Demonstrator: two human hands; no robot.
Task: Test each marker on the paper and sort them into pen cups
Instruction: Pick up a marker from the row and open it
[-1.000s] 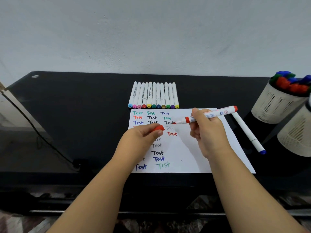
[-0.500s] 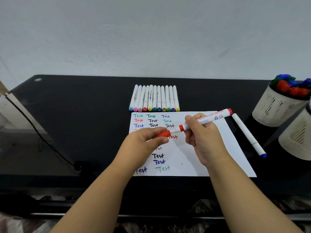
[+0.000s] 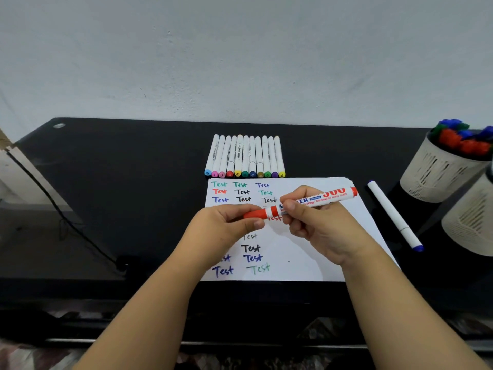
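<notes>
Both hands over the white paper sheet [image 3: 306, 252] covered in coloured "Test" scribbles, lying on the glossy black bench [image 3: 120, 188]. Right hand [image 3: 317, 222] grip: fingers and thumb curled round the barrel of the white whiteboard marker with red ends [image 3: 320, 200], held roughly level, red tail pointing away to the right. Left hand [image 3: 226, 228] grip: thumb and fingers pinched on the red cap [image 3: 256, 213] at the marker's left end; cap sits against the red collar, can't tell if fully seated. Marker held above mid-sheet, not touching the paper. Beyond both grips, at the sheet's far edge: row of eleven white slim markers with coloured end caps [image 3: 245, 156], laid side by side, touching. Right of the right grip, off the sheet on the bench: loose white marker with blue tip [image 3: 392, 212], lying diagonally. Further right: white slotted pen cup holding red, blue and green markers [image 3: 440, 172], and a second white slotted pen cup [image 3: 472, 220] nearer, cut off by the frame edge.
</notes>
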